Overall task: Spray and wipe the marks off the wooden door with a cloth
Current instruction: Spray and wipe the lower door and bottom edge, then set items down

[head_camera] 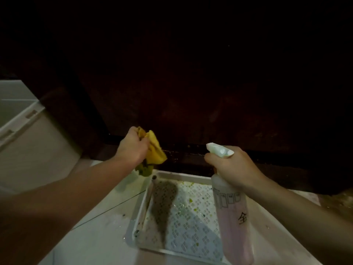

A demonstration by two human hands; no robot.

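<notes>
Dark wooden door [191, 92] stands straight ahead of both our hands, the left hand [131, 146] nearer its bottom edge with fingers bunched round the yellow cloth [155, 150], the right hand [235, 165] gripping the spray bottle [233, 217], nozzle aimed doorward.
</notes>
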